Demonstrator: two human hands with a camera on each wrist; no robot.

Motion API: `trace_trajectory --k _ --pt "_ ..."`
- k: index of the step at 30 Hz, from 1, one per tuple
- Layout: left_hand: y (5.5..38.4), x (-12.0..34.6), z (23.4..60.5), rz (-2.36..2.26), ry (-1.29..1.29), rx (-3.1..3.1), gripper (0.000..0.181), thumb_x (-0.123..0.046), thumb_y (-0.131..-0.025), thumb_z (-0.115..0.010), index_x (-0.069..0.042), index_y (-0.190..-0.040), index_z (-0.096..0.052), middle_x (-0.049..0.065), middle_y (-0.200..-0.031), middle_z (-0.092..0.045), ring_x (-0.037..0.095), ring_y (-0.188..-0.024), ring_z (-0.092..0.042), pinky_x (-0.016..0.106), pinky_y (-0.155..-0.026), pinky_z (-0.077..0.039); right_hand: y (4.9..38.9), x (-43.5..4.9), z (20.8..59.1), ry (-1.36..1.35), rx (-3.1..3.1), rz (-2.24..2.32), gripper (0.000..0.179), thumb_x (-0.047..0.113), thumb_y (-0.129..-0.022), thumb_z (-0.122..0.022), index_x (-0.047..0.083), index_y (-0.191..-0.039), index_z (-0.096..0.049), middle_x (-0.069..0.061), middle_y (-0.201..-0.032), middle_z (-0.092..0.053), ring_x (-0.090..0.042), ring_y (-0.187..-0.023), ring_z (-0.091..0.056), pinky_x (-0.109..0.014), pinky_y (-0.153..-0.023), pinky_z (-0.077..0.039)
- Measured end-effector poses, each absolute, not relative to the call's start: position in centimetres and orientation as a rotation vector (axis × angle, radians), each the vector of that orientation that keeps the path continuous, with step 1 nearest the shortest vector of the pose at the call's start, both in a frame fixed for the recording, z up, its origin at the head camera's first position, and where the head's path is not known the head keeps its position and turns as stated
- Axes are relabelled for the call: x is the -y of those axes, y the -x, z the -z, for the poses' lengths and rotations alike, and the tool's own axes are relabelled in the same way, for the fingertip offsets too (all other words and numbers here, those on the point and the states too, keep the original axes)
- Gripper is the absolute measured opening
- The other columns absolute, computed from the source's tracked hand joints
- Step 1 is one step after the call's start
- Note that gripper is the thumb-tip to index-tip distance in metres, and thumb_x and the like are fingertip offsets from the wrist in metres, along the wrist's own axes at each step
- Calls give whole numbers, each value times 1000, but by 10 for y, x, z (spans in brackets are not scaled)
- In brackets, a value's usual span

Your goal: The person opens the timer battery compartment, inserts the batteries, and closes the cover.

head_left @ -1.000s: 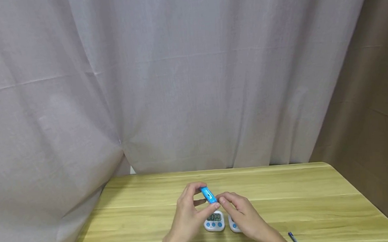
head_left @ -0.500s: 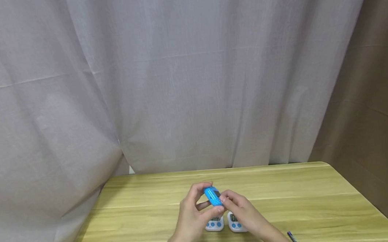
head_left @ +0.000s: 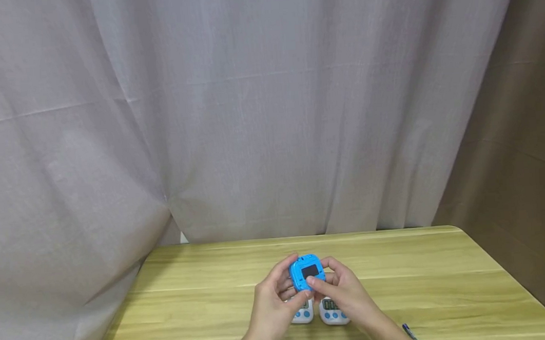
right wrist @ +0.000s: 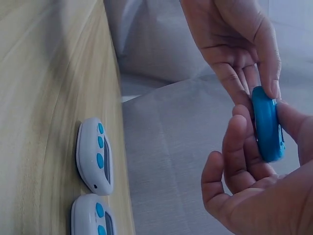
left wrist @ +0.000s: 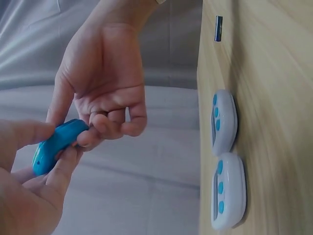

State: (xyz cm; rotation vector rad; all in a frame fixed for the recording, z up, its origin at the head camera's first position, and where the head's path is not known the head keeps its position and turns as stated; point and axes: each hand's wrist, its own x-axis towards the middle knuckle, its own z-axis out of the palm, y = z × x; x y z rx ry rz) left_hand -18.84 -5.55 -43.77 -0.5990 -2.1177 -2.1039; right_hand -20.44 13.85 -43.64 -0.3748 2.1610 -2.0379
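Both hands hold a blue, rounded-square timer (head_left: 298, 277) above the table, its side with a dark rectangular panel tilted up towards the head camera. My left hand (head_left: 272, 303) grips it along the left edge, thumb below and fingers behind. My right hand (head_left: 348, 292) pinches it at the right, thumb lying across the lower part of the panel. In the right wrist view the blue timer (right wrist: 267, 127) shows edge-on between the two hands. Two white timers with blue buttons, a left one (head_left: 303, 314) and a right one (head_left: 334, 316), lie below the hands, partly hidden.
A short, dark cylinder (head_left: 408, 331) lies on the table to the right of the right forearm; the left wrist view shows this dark cylinder (left wrist: 218, 28) too. The wood-grain table (head_left: 205, 297) ends at a grey curtain (head_left: 262, 155) behind it.
The blue timer has turned from edge-on to showing its broad side with the dark panel. The right hand has moved slightly up, its thumb now on that side.
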Motion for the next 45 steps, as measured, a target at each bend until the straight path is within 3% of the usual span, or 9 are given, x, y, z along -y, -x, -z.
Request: trace_trajectory --k 8,20,31,45 --pt "190 56 436 2041 491 2126 45 -3 -95 -75 -13 -138 -67 12 -111 -79 14 -100 -74 24 -91 -64 201 -136 435 378 -2160 2067 50 18 -101 -74 -6 -136 -46 -7 -88 -74 -13 -70 -62 -25 -67 -57" --pt "192 59 433 2045 510 2176 45 -7 -95 -77 -14 -139 -68 11 -106 -79 14 -96 -74 24 -86 -65 197 -133 436 519 -2168 2066 43 16 -107 -63 -7 -137 -43 2 -81 -61 -6 -66 -53 -17 -58 -46" --pt "193 63 433 2002 412 2245 40 -12 -92 -81 -14 -132 -73 3 -102 -80 14 -96 -74 23 -88 -62 193 -131 436 499 -2221 1986 43 21 -108 -62 2 -142 -43 3 -78 -54 -7 -66 -50 -17 -60 -46" --pt "192 59 434 2034 352 2243 40 -11 -92 -81 -16 -131 -74 3 -103 -80 15 -96 -75 22 -87 -63 193 -132 435 541 -2182 1994 45 19 -110 -58 -4 -142 -38 5 -83 -51 -7 -69 -48 -19 -64 -48"
